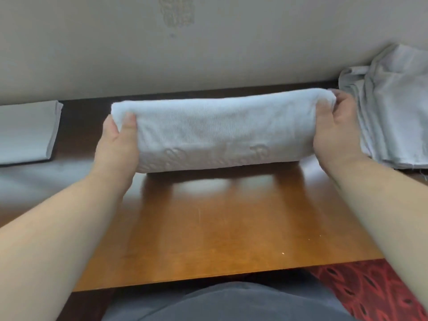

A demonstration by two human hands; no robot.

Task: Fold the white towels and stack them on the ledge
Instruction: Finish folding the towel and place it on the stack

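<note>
Both forearms were stretched over the table [208, 239], the folded towel [215, 128] gripped endwise by left hand [115, 140] and right hand [335, 130], best kept level.

Head view looks down, close over the table [208, 228].

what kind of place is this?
Probably a hotel room or its linen area: a glossy wooden table against a plain wall, red patterned carpet, and white towels, one folded towel held at both ends.

Beige wall [208, 42]; red patterned carpet [370, 290].
</note>
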